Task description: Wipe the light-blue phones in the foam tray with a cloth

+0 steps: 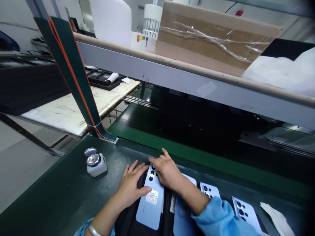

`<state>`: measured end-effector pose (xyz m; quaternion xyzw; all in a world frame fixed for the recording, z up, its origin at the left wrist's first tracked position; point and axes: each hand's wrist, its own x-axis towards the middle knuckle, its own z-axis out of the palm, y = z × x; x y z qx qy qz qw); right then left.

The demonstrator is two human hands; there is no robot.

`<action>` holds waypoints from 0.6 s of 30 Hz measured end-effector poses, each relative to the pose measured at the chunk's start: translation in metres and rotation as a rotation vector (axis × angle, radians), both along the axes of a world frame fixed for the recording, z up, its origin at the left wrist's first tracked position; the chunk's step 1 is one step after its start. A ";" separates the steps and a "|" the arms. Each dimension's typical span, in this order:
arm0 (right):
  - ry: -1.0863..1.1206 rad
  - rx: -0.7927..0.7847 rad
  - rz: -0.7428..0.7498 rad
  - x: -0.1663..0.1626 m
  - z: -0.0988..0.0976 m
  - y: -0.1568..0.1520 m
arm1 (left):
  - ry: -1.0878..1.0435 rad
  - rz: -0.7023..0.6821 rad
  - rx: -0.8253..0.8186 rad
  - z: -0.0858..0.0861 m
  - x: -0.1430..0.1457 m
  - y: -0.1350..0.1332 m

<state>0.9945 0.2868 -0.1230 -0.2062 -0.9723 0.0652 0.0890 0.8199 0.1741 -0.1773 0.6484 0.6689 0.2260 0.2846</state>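
Phone (pixel 150 205): pale blue, back up on the dark mat (pixel 126 221) at the near edge of your bench (pixel 61 190). Probably light, stiff, glossy and slippery, with lenses that scratch; take it by the long edges. Your left hand (pixel 131 186) lies flat, thumb on it; your right hand (pixel 167 172) rests open fingers on its camera end; neither clasps. Nearby: more phones (pixel 209 190), capped bottle (pixel 95 163), green belt (pixel 197 154), shelf (pixel 172 75) overhead.

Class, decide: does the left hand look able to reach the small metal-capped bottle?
Probably yes. The left hand rests on the blue phone, and only bare green mat lies between it and the bottle.
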 end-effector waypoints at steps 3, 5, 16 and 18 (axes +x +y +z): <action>0.045 0.015 -0.038 0.002 -0.003 0.002 | -0.015 -0.005 0.009 0.000 0.000 0.000; 0.101 0.008 -0.060 0.002 -0.005 0.005 | -0.017 -0.002 0.021 -0.002 0.000 -0.001; 0.290 -0.467 -0.260 0.002 -0.008 0.007 | -0.002 -0.008 0.005 -0.006 -0.002 0.000; 0.243 -0.458 -0.266 -0.003 -0.007 0.008 | -0.003 -0.009 0.005 -0.007 -0.002 0.000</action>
